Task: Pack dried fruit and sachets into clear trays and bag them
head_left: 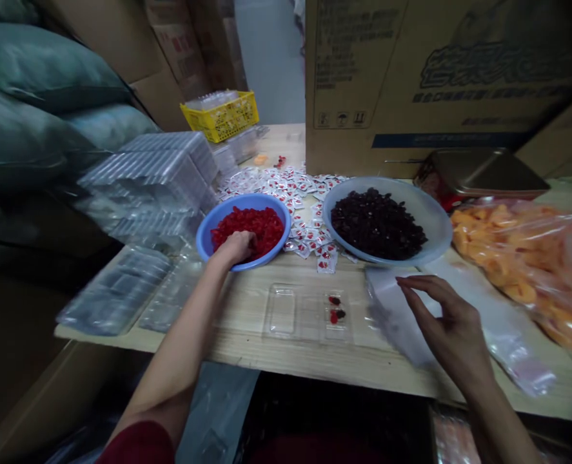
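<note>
My left hand (240, 246) reaches into a blue bowl (202, 241) of small red pieces (261, 225). Its fingers curl down among them, and the fingertips are hidden. Over some clear plastic bags (392, 303), my right hand (443, 316) holds thumb and forefinger together in a pinch; anything between the tips is too small to make out. Between my hands lies an open clear plastic box (282, 312), with a few red and dark pieces (335, 316) in its right part. A pale translucent bowl (438, 225) of dark pieces (377, 222) stands beyond my right hand.
Many small printed packets (309, 235) are scattered between and behind the bowls. Stacked clear boxes (150, 171) and a yellow basket (227, 117) stand left. A large carton (353, 84), a tin (483, 171) and a bag of orange pieces (518, 251) are at right.
</note>
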A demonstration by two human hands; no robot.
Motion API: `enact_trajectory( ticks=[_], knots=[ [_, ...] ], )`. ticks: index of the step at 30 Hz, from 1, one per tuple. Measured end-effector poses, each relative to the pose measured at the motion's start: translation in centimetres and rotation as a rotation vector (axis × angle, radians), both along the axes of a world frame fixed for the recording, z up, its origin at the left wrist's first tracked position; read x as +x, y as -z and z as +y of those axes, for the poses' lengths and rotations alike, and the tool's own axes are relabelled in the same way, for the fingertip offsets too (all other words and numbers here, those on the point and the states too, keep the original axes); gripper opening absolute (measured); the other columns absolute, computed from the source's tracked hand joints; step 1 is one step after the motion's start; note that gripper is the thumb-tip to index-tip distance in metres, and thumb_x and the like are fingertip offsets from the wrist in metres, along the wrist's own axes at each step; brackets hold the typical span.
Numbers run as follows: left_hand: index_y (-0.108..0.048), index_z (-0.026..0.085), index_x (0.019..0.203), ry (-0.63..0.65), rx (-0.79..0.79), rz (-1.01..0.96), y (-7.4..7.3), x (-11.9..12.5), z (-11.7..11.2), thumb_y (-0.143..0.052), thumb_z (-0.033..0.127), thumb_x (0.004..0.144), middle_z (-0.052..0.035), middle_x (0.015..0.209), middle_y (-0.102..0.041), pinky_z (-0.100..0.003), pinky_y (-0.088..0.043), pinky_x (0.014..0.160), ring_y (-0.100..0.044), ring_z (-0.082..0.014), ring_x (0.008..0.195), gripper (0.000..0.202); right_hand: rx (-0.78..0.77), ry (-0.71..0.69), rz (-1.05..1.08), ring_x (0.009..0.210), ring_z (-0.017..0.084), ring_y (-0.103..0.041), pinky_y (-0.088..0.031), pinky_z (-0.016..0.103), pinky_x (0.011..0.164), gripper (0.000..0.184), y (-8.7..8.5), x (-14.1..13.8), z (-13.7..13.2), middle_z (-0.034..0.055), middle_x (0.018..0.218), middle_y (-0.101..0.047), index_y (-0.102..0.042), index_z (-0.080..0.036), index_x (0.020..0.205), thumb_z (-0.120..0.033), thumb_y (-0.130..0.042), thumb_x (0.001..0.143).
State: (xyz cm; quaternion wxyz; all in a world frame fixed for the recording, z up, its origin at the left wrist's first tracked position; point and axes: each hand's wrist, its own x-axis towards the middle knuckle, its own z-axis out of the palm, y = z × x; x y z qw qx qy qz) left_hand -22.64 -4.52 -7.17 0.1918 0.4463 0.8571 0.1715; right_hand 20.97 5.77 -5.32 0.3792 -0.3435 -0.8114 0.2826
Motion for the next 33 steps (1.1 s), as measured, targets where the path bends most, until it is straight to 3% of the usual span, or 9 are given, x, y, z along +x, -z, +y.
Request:
enact_trajectory(
  ticks=[4, 9, 13, 15, 18, 21, 25, 30, 33],
  knots=[
    [-0.067, 0.02, 0.066, -0.095, 0.171, -0.082, -0.4, -0.1, -0.2, -0.074, 0.023, 0.058, -0.0059, 0.071, -0.071, -0.032, -0.051, 0.076, -0.066, -0.0226, 0.073, 0.011, -0.007, -0.027, -0.017, 0.098, 0.023, -0.065, -0.054, 0.04, 0.087, 0.017, -0.1, 0.4, -1.0, 0.005, 0.107, -0.068, -0.071, -0.027, 0.106, -0.033, -0.061, 0.094],
    [-0.067, 0.014, 0.082, -0.227, 0.428, -0.222, -2.6, 1.3, -0.8, -0.073, 0.047, 0.068, -0.0065, 0.071, -0.07, -0.029, -0.053, 0.065, -0.064, -0.0172, 0.061, 0.036, -0.049, -0.09, -0.025, 0.099, 0.023, -0.065, -0.056, 0.036, 0.082, 0.016, -0.2, 0.6, -2.6, 0.0059, 0.106, -0.068, -0.07, -0.026, 0.105, -0.031, -0.058, 0.095],
    [-0.068, 0.014, 0.102, -0.078, 0.656, -0.43, -4.2, 8.8, -3.1, -0.069, 0.043, 0.079, -0.0057, 0.085, -0.073, -0.029, -0.054, 0.073, -0.067, -0.0166, 0.073, 0.037, -0.126, -0.152, -0.014, 0.095, 0.023, -0.066, -0.056, 0.037, 0.081, 0.017, 0.6, 0.6, -5.0, 0.0069, 0.103, -0.069, -0.07, -0.026, 0.105, -0.029, -0.056, 0.097],
    [-0.07, 0.017, 0.103, 0.102, 0.583, -0.47, -3.9, 14.3, -4.7, -0.064, 0.037, 0.087, -0.0053, 0.089, -0.073, -0.03, -0.054, 0.074, -0.067, -0.0171, 0.077, 0.026, -0.162, -0.177, 0.004, 0.095, 0.023, -0.066, -0.055, 0.038, 0.082, 0.017, 1.5, 0.4, -6.4, 0.0073, 0.101, -0.068, -0.07, -0.025, 0.105, -0.028, -0.055, 0.097],
    [-0.07, 0.02, 0.097, 0.365, 0.476, -0.382, -1.8, 21.5, -6.4, -0.056, 0.028, 0.094, -0.0064, 0.095, -0.072, -0.03, -0.053, 0.079, -0.066, -0.0174, 0.086, 0.016, -0.201, -0.191, 0.002, 0.101, 0.023, -0.064, -0.055, 0.039, 0.086, 0.019, 3.0, -0.1, -8.2, 0.0083, 0.105, -0.067, -0.069, -0.025, 0.108, -0.026, -0.054, 0.098],
    [-0.069, 0.02, 0.099, 0.469, 0.436, -0.294, 0.9, 24.9, -6.7, -0.05, 0.024, 0.098, -0.0079, 0.097, -0.07, -0.032, -0.053, 0.082, -0.065, -0.0186, 0.092, 0.019, -0.192, -0.197, -0.009, 0.105, 0.024, -0.062, -0.054, 0.042, 0.091, 0.02, 4.3, -0.7, -9.2, 0.0093, 0.11, -0.064, -0.068, -0.026, 0.112, -0.025, -0.055, 0.098],
    [-0.065, 0.024, 0.117, 0.449, 0.415, -0.311, 2.4, 25.0, -6.7, -0.055, 0.024, 0.096, -0.0073, 0.109, -0.072, -0.035, -0.053, 0.09, -0.067, -0.0202, 0.101, 0.023, -0.156, -0.216, -0.047, 0.109, 0.025, -0.058, -0.052, 0.046, 0.093, 0.02, 5.6, -1.3, -9.1, 0.01, 0.111, -0.061, -0.067, -0.026, 0.113, -0.024, -0.056, 0.097],
    [-0.067, 0.024, 0.108, 0.327, 0.377, -0.37, 1.3, 23.1, -6.6, -0.057, 0.023, 0.094, -0.0038, 0.104, -0.073, -0.03, -0.053, 0.083, -0.068, -0.0174, 0.093, 0.017, -0.089, -0.257, -0.085, 0.099, 0.025, -0.057, -0.051, 0.043, 0.085, 0.014, 6.5, -1.8, -8.4, 0.0079, 0.1, -0.061, -0.07, -0.025, 0.101, -0.021, -0.058, 0.095],
    [-0.067, 0.022, 0.1, 0.249, 0.426, -0.219, 0.5, 20.9, -4.2, -0.054, 0.028, 0.096, -0.0051, 0.1, -0.073, -0.031, -0.052, 0.083, -0.066, -0.0181, 0.09, 0.016, -0.06, -0.26, -0.105, 0.098, 0.024, -0.056, -0.049, 0.044, 0.084, 0.017, 5.9, -2.0, -8.1, 0.0079, 0.101, -0.061, -0.07, -0.025, 0.105, -0.019, -0.057, 0.096]
  ],
)
